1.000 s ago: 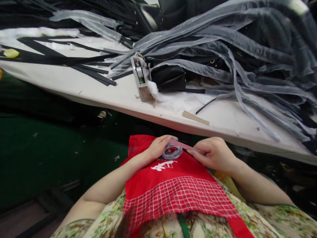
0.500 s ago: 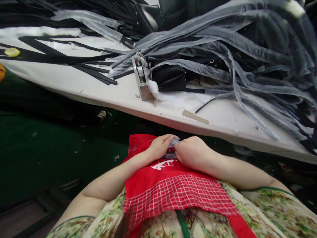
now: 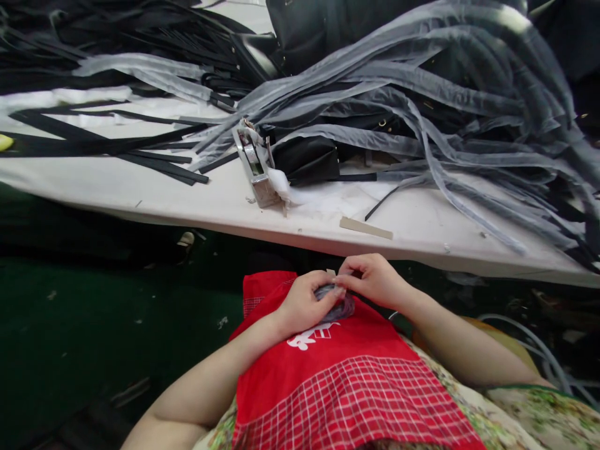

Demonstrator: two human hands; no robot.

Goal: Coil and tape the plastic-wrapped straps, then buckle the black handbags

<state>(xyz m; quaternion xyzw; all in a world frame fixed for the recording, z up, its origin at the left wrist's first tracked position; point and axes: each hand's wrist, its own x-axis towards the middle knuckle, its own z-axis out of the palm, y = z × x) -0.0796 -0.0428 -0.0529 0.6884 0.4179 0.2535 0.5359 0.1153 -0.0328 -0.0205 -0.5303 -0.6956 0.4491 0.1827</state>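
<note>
In my lap, over the red apron [image 3: 276, 325], a small greyish coiled bundle [image 3: 345, 309] rests in my left hand [image 3: 304, 303]. The thumb lies across its front and the fingers curl behind it. My right hand [image 3: 372, 278] meets the left at the bundle's upper edge, its thumb and forefinger pinched together. Whatever lies in that pinch is too small to make out. A pale tab [image 3: 330, 272] sticks up between the two hands. Part of the bundle is covered by the left fingers.
Before me runs a white table [image 3: 197, 203] with a metal tape dispenser [image 3: 257, 169] near its edge. Black straps [image 3: 107, 145] lie left, and translucent-wrapped strips [image 3: 422, 134] heap up right. A beige strip [image 3: 365, 227] sits near the edge.
My right hand has opened from a fist beside the bundle into a fingertip pinch at its top. More of the bundle shows, and the pale tab has appeared. The view has shifted slightly.
</note>
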